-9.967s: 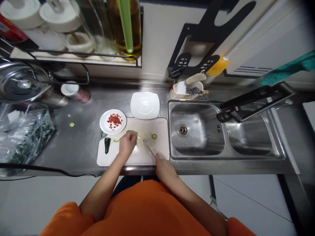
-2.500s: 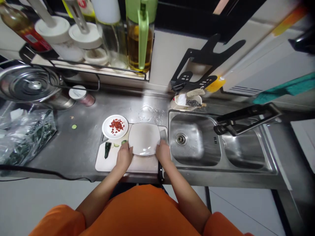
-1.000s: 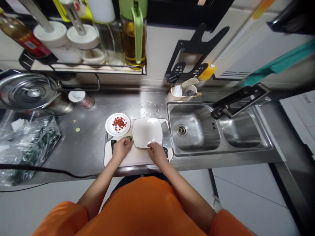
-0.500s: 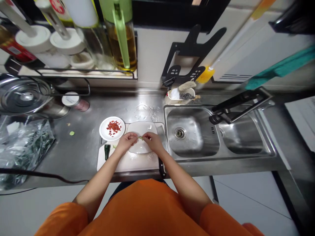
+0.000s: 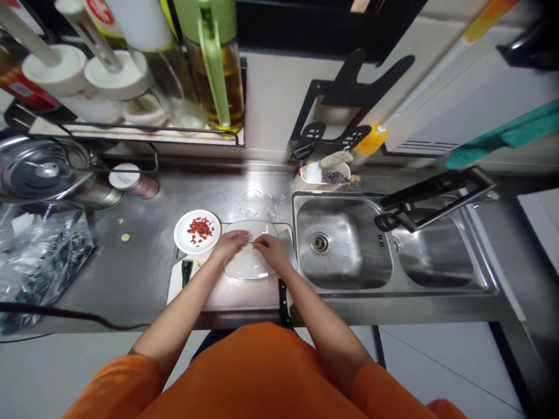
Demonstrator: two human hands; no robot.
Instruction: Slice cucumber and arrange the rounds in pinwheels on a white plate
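Over a white square plate (image 5: 248,269), my left hand (image 5: 229,245) and my right hand (image 5: 269,251) meet at a small, thin pale-green cucumber slice (image 5: 250,238). The right fingertips pinch its edge, while the left fingers close on its other side. The plate rests on a white cutting board (image 5: 240,297). To the left of my left hand lies a dark green cucumber piece (image 5: 187,270), with a pale bit beside it. A kitchen knife (image 5: 284,297) lies along the board's right side, partly under my right forearm.
A round white plate (image 5: 179,234) of red goji berries (image 5: 201,228) sits behind my left hand. To the right are a double sink (image 5: 345,238) and a black faucet (image 5: 419,203). A plastic bag (image 5: 48,256) of greens, a lidded pot (image 5: 48,169) and a spice jar (image 5: 135,180) stand left.
The cucumber slice has turned between my fingers and shows more of its pale side. My left fingers have straightened somewhat. The view has shifted slightly.
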